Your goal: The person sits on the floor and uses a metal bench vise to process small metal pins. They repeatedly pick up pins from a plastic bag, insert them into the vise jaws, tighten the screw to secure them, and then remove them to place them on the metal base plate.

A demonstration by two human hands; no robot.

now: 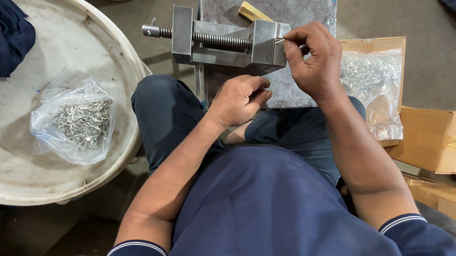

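At the far left, a round white tub carries a clear plastic bag of small metal pins. In the middle, a small steel vise with a threaded screw stands on a grey metal plate, in front of the seated person's knees.

The left hand rests just below the vise, with the fingers curled loosely; I cannot tell whether it holds anything. The right hand is pinched on a thin metal pin, and its tip touches the right end of the vise, beside the row of fine grooves there.

To my judgement, the step in hand is placing one pin at the vise jaw. The next move calls for fine aiming and a steady pinch, because the pin is thin.

At the right, a second bag of pins lies on an open cardboard box.
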